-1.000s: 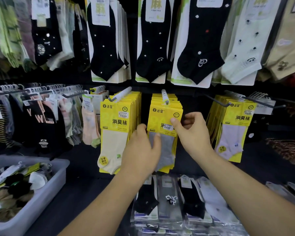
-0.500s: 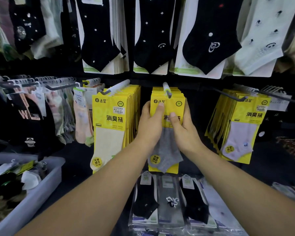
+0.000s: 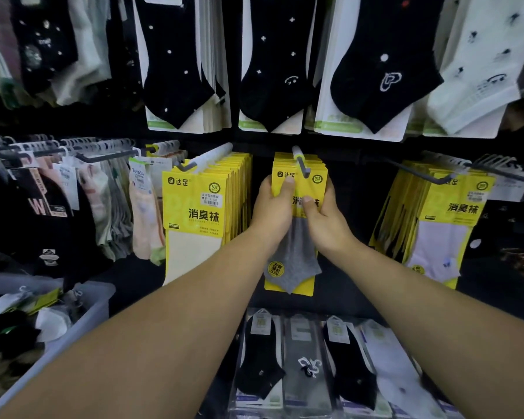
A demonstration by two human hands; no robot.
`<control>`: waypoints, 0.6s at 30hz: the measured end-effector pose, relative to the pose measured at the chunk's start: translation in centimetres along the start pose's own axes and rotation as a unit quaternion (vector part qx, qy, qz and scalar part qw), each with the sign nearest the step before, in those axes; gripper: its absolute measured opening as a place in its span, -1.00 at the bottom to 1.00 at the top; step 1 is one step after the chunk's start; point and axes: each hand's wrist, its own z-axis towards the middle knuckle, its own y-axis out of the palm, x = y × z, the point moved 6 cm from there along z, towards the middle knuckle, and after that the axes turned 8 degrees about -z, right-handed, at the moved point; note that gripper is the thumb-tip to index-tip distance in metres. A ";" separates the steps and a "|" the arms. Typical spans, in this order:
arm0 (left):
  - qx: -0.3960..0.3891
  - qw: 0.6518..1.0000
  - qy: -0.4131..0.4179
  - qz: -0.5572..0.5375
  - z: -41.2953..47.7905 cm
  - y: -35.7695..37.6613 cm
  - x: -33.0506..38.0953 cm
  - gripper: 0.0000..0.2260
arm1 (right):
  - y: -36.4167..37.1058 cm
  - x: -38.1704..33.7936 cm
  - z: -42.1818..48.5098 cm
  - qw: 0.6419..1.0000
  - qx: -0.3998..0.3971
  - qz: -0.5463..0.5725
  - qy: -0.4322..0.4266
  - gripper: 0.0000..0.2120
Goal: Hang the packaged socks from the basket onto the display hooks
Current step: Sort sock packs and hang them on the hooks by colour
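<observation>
Sock pack (image 3: 299,189) on hook (image 3: 302,166) reads 达足, SGS.

Arms fwd; L hand (image 3: 271,210), R hand (image 3: 327,221) both gripping, thumbs front

The left hand (image 3: 272,208) and the right hand (image 3: 325,220) grip the grey sock pack (image 3: 294,258) by its two side edges, thumbs pressed on the yellow card face. The pack hangs at the front of the stack on the middle display hook (image 3: 300,163). More yellow packs hang on the left stack (image 3: 194,213) and the right stack (image 3: 454,213), and the basket (image 3: 99,309) of loose socks sits at lower left.
</observation>
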 end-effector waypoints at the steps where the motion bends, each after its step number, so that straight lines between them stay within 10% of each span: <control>1: 0.001 1.000 0.000 0.004 0.1 0.0 0.0 -0.71 | 0.0 -0.1 0.1 1.000 -0.004 -0.003 0.002 -0.48; 12: -0.004 0.994 -0.004 0.110 -7.3 -2.5 -0.8 -0.51 | -2.1 0.2 -7.4 0.999 -0.004 -0.031 0.037 -0.42; 18: -0.050 0.985 -0.061 0.154 -17.6 -7.8 -5.8 -0.85 | -1.6 3.3 -19.8 0.991 -0.064 -0.101 0.064 -0.87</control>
